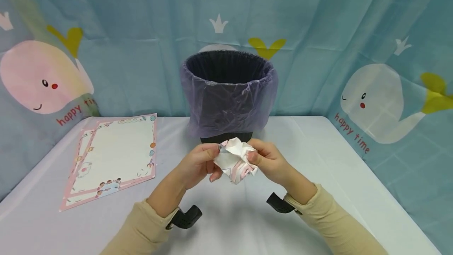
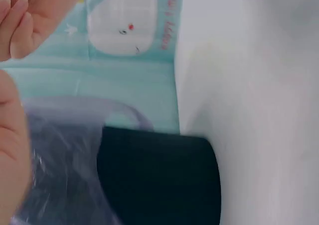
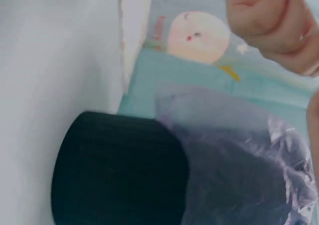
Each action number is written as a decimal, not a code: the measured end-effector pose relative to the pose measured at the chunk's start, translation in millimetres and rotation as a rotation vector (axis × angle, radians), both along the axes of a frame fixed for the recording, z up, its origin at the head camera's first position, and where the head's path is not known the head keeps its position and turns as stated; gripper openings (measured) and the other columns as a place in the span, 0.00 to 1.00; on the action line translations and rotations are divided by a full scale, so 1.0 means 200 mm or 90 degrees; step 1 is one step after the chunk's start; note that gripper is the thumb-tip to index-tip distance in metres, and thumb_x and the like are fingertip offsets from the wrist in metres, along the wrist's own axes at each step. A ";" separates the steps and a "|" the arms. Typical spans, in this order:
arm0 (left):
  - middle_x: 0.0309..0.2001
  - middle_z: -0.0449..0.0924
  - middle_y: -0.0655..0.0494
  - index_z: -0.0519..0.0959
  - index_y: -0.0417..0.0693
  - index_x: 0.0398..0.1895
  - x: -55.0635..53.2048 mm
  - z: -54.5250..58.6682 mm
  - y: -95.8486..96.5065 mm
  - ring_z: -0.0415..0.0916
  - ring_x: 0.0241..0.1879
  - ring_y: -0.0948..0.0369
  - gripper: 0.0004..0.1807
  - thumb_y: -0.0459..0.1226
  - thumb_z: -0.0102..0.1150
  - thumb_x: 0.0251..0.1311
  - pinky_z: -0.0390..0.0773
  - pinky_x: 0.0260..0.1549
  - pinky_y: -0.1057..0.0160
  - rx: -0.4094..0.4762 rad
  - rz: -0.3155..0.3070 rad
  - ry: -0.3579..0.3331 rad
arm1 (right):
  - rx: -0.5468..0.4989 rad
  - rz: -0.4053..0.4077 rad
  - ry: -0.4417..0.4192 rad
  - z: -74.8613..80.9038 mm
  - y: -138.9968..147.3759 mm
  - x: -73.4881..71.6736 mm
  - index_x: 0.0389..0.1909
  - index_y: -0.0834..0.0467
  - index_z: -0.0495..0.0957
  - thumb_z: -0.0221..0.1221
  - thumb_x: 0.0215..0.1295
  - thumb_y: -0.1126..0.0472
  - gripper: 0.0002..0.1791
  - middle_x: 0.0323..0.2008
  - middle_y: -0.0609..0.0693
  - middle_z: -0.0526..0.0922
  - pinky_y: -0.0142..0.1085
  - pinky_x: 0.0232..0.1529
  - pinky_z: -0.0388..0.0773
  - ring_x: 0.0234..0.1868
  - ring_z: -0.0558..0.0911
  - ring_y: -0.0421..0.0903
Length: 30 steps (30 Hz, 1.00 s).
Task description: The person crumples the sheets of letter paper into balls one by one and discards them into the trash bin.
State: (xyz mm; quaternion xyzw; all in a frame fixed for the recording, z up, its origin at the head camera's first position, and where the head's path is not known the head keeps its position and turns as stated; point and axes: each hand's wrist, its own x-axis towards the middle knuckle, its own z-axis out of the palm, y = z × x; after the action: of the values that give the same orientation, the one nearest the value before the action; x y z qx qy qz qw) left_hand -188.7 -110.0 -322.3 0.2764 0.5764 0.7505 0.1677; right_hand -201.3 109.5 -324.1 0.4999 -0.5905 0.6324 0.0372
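Note:
A crumpled sheet of paper [image 1: 235, 160], white with pink and blue print, is held up between both hands in the head view. My left hand [image 1: 199, 164] pinches its left side with thumb and fingers. On the other side my right hand [image 1: 270, 162] grips it, the thumb lying across the front. Just behind stands a black trash can [image 1: 226, 66] with a purple plastic bag [image 1: 233, 105] folded over its rim. The wrist views catch parts of the hands at their edges and the can's dark lower wall [image 2: 159, 180]; the paper itself is out of sight there.
Flat sheets of pink-bordered paper [image 1: 120, 152] lie overlapping at the left of the white table [image 1: 304, 223]. A blue curtain [image 1: 148, 50] printed with whales encloses the back and sides. A black wrist camera [image 1: 185, 217] juts from the left sleeve, another [image 1: 279, 203] from the right.

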 end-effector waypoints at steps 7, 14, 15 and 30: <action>0.47 0.82 0.48 0.74 0.38 0.57 0.03 0.07 0.09 0.81 0.24 0.58 0.28 0.53 0.48 0.71 0.75 0.23 0.63 -0.269 0.262 -0.067 | 0.133 -0.271 0.167 0.01 0.04 0.00 0.42 0.66 0.77 0.53 0.69 0.48 0.22 0.27 0.52 0.78 0.32 0.24 0.72 0.26 0.73 0.39; 0.40 0.78 0.49 0.70 0.35 0.45 0.03 0.07 0.07 0.82 0.29 0.59 0.18 0.45 0.47 0.74 0.78 0.30 0.64 -0.191 0.203 -0.044 | 0.165 -0.180 0.222 0.06 0.08 -0.04 0.42 0.65 0.78 0.58 0.57 0.81 0.14 0.33 0.54 0.79 0.32 0.26 0.71 0.33 0.73 0.44; 0.38 0.78 0.50 0.70 0.35 0.46 0.03 0.06 0.06 0.82 0.29 0.59 0.17 0.44 0.48 0.73 0.78 0.30 0.63 -0.194 0.188 -0.031 | 0.172 -0.166 0.235 0.06 0.08 -0.05 0.42 0.65 0.78 0.58 0.54 0.83 0.17 0.34 0.54 0.79 0.33 0.27 0.72 0.33 0.73 0.45; 0.39 0.79 0.46 0.66 0.29 0.60 0.04 -0.03 0.05 0.80 0.35 0.54 0.22 0.33 0.55 0.68 0.80 0.36 0.63 -0.267 0.066 0.146 | 0.265 -0.071 0.171 0.09 0.11 -0.04 0.42 0.65 0.77 0.55 0.55 0.83 0.16 0.32 0.52 0.78 0.33 0.27 0.75 0.28 0.75 0.43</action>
State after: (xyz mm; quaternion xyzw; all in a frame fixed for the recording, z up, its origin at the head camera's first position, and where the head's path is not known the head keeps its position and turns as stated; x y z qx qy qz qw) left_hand -180.3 -100.3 -328.7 0.2884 0.7485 0.5857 0.1161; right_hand -210.1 131.1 -305.2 0.5429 -0.7245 0.4223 0.0461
